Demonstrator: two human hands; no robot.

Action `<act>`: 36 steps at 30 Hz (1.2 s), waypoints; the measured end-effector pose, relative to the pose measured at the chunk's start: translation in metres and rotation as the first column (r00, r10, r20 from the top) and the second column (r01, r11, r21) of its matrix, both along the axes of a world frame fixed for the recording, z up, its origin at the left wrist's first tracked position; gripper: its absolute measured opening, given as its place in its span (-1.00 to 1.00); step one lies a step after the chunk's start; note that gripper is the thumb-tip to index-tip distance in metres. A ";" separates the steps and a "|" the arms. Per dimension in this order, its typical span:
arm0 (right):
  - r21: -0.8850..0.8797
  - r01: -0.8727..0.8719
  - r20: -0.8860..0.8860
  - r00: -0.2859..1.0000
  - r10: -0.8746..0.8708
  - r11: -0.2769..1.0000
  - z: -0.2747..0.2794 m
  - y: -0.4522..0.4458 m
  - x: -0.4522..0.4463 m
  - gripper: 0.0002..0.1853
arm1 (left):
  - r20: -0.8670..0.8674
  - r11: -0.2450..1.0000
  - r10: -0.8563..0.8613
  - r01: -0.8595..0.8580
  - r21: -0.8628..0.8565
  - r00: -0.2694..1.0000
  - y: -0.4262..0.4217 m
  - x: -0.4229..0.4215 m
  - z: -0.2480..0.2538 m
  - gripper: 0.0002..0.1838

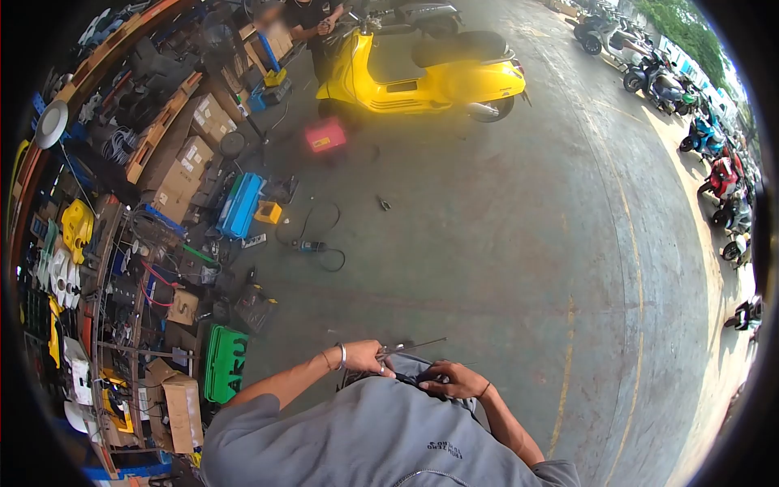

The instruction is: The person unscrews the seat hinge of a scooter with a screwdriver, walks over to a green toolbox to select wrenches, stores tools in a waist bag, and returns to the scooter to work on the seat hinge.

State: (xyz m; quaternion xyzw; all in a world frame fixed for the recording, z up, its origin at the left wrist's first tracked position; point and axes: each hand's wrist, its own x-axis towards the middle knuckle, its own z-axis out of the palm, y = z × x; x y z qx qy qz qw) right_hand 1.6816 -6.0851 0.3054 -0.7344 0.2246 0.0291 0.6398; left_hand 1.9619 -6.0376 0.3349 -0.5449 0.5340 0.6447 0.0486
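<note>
Both of my hands are close together at the bottom centre, just past the front of my grey shirt (357, 434). My left hand (363, 358), with a metal bracelet at the wrist, has its fingers closed on a dark part (410, 367). Curled over the right side of that dark part is my right hand (457, 379). Thin cables or rods (422, 344) stick out beyond my left hand toward the right. The exact shape of the part is hidden by my fingers and shirt.
A yellow scooter (438, 91) stands at the top, with a person (312, 18) beside it. Blue (241, 206), green (225, 363) and red (324, 135) cases, pliers (384, 204) and a corded tool (310, 246) lie on the floor. Shelves line the left; parked motorbikes (724, 174) line the right.
</note>
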 end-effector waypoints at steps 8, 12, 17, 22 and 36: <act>-0.129 -0.158 -0.012 0.987 0.158 0.979 0.004 -0.003 -0.001 -0.53 | -0.061 0.979 -0.161 0.167 0.116 0.985 -0.030 -0.021 -0.029 -0.47; 0.103 -0.141 -0.193 0.968 0.159 0.985 0.003 -0.006 0.007 -0.48 | -0.194 0.946 -0.194 0.236 0.223 0.962 -0.041 -0.031 -0.032 -0.58; 0.135 -0.114 -0.195 0.971 0.140 0.984 0.010 -0.003 0.011 -0.48 | -0.255 0.903 -0.184 0.266 0.337 0.949 -0.046 -0.039 -0.040 -0.64; 0.114 -0.102 -0.177 0.977 0.121 0.988 0.001 0.003 -0.016 -0.47 | -0.206 0.939 -0.146 0.201 0.279 0.968 -0.042 -0.037 -0.046 -0.67; 0.292 0.273 -0.103 0.962 -0.254 0.917 0.011 0.029 -0.009 -0.54 | -0.311 0.903 -0.199 0.298 0.310 0.929 -0.043 -0.053 -0.063 -0.71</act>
